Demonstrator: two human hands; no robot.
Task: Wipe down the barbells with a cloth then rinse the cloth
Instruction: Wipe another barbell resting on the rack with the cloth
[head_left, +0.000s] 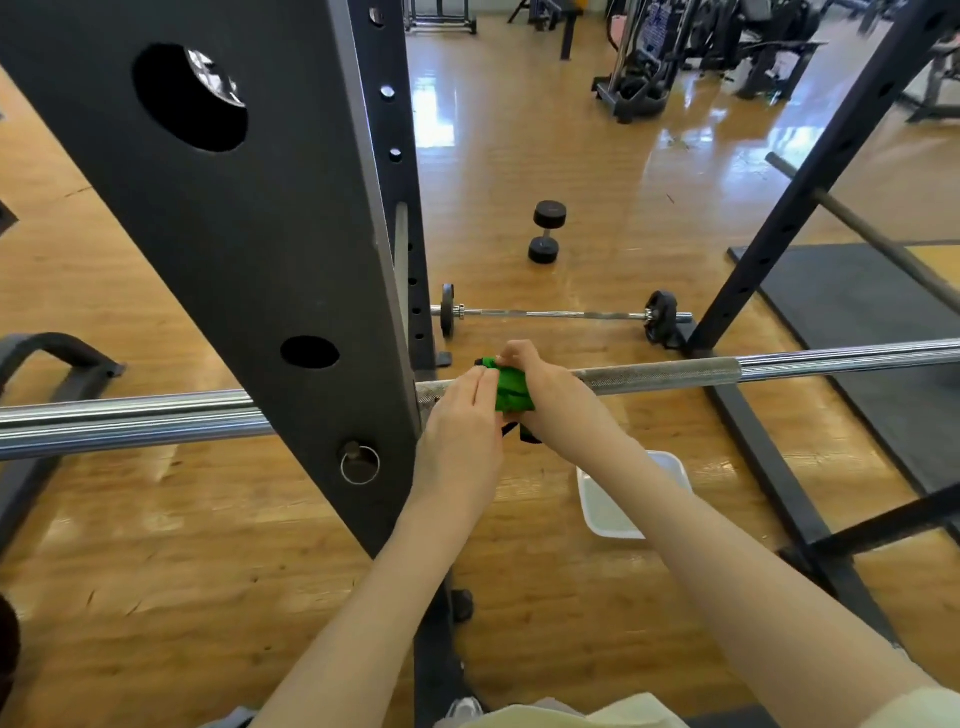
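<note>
Head view, frame centre: green cloth bunched on long chrome barbell racked across black steel rack upright; right hand grips cloth around bar, left hand flat-fingered against it. Wiping underway; floor barbell at mid-frame apparently pending; white rinse basin, lower right, unused

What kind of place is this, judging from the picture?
Most likely a gym: a barbell rests in a black rack, a dumbbell lies on the wooden floor, and exercise machines stand at the back.
</note>
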